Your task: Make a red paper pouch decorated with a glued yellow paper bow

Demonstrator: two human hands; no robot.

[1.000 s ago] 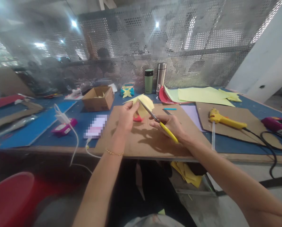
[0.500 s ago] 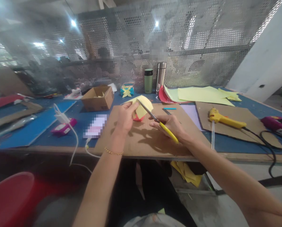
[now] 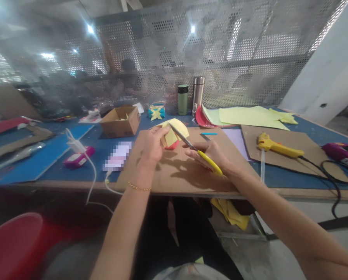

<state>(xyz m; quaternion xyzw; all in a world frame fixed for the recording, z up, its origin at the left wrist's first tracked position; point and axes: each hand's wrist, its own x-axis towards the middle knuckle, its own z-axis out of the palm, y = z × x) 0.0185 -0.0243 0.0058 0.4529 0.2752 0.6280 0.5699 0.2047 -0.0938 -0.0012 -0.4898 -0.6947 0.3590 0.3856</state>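
Note:
A piece of yellow paper (image 3: pixel 170 138) is pinched in my left hand (image 3: pixel 153 144), raised over the brown cardboard sheet (image 3: pixel 168 179). My right hand (image 3: pixel 210 154) grips scissors (image 3: pixel 207 159) with yellow handles. Their blades point up and left, lying against the paper close to my left fingertips. Whether the blades are apart is hard to make out. A small red object (image 3: pixel 172 145) shows just below the paper. Behind it, more yellow paper (image 3: pixel 180 126) is partly hidden. A blue-handled cutter (image 3: pixel 209 134) lies on the cardboard beyond my right hand.
A cardboard box (image 3: pixel 120 122) stands back left, with a green tumbler (image 3: pixel 182 100) and steel flask (image 3: pixel 198 93) at the back. To the right, a yellow glue gun (image 3: pixel 279 148) rests on cardboard, its black cable (image 3: pixel 322 171) trailing off the edge. Yellow sheets (image 3: pixel 252 116) lie behind.
Both hands stay nearly in place. The scissors' handle has shifted slightly right and down, and a second handle loop shows a little more below my right hand.

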